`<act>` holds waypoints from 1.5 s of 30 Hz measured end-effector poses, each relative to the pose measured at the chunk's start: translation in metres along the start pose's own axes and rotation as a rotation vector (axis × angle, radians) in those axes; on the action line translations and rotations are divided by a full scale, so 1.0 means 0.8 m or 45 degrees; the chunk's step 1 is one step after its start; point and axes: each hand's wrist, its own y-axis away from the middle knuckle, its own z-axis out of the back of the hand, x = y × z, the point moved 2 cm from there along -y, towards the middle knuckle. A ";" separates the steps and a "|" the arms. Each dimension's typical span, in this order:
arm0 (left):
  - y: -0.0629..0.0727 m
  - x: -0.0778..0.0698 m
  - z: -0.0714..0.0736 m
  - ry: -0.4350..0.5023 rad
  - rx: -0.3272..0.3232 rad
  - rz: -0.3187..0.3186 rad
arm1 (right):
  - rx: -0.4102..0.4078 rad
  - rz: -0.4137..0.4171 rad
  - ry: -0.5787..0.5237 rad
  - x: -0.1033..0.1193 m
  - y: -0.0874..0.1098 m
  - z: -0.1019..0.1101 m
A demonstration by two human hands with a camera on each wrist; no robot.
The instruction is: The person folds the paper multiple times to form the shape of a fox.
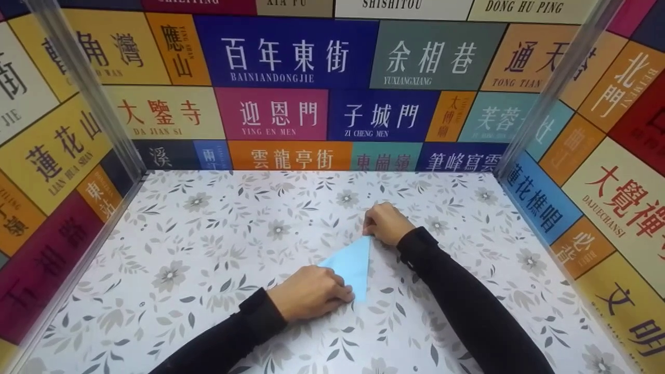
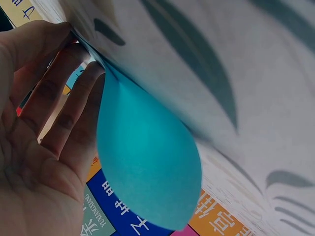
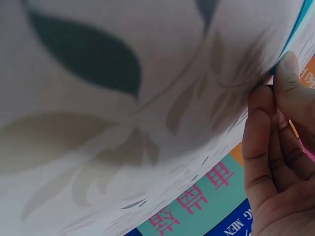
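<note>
A light blue sheet of paper [image 1: 353,265], doubled over into a triangle, lies on the patterned tabletop. In the left wrist view the paper [image 2: 147,147] bulges in a rounded loop, its layers not pressed flat at that end. At its lower part, my left hand [image 1: 311,292] pinches the edge between thumb and fingers; the left hand [image 2: 49,113] is seen from the palm side. My right hand [image 1: 387,223] pinches the upper corner. From the right wrist, only a thin edge of paper [image 3: 295,27] shows above the thumb of the right hand [image 3: 280,142].
The white tabletop [image 1: 234,259] has a grey leaf and flower print. Behind it rises a back wall [image 1: 280,54] of coloured name panels, with similar panels on the left wall [image 1: 57,156] and right wall [image 1: 597,156]. Clear edge strips [image 1: 556,88] stand at the corners.
</note>
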 end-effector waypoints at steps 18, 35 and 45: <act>0.000 0.002 0.001 0.050 0.004 -0.013 | -0.107 -0.059 -0.057 -0.011 0.012 0.014; -0.001 0.002 -0.001 0.023 -0.004 -0.032 | 0.018 0.324 -0.050 0.071 0.039 0.021; 0.001 0.001 0.000 0.005 0.011 -0.010 | 0.162 0.454 -0.064 0.083 0.057 -0.009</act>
